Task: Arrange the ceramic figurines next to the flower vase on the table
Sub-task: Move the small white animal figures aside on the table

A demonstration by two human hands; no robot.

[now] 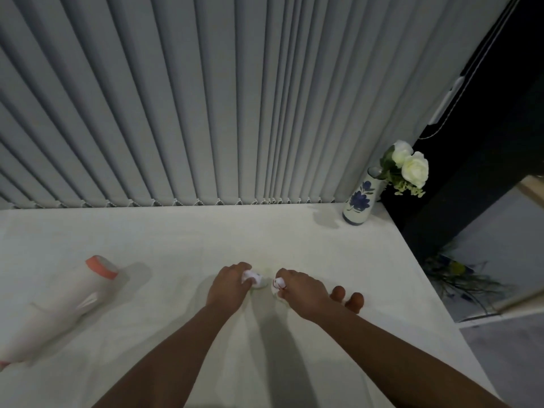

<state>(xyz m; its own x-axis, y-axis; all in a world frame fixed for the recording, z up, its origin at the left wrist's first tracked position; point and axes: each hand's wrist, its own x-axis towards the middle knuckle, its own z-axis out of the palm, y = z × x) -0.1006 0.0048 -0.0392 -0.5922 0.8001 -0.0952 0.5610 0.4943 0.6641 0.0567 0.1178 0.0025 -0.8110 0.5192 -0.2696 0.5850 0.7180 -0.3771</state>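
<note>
My left hand (228, 282) grips 1 white figurine (255, 278); my right hand (303, 291) grips another figurine (278, 285) on the table (206, 237).

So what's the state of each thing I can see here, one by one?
Left hand: closed on a small white figurine.
Right hand: closed on a white figurine with red marks.
Brown figurines: standing on the table, untouched.
Flower vase: upright at the far right corner, holding white flowers.
White bottle: lying on its side.
Blinds: closed.

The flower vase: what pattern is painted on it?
The flower vase is white with blue painted flowers, seen in the head view.
</note>
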